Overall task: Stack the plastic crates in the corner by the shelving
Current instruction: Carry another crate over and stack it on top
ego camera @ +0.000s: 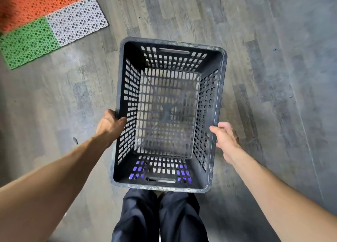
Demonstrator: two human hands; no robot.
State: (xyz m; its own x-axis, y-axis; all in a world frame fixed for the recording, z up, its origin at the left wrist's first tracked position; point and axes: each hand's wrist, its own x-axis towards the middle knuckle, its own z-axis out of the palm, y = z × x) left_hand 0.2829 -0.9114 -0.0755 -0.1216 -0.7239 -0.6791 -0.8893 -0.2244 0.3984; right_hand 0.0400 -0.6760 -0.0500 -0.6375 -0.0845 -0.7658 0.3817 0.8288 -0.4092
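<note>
A black plastic crate [221, 73] with perforated walls and floor is held upright over the grey floor, straight in front of me, and it is empty. My left hand [109, 125] grips its left rim, thumb inside the wall. My right hand [227, 141] rests against the right rim, with the thumb at the edge and the fingers behind the wall. No other crate and no shelving are in view.
A perforated floor mat in orange, white and green [45, 22] lies at the upper left. Grey wood-look flooring [273, 77] surrounds the crate. My dark trouser legs [158, 216] are directly below it.
</note>
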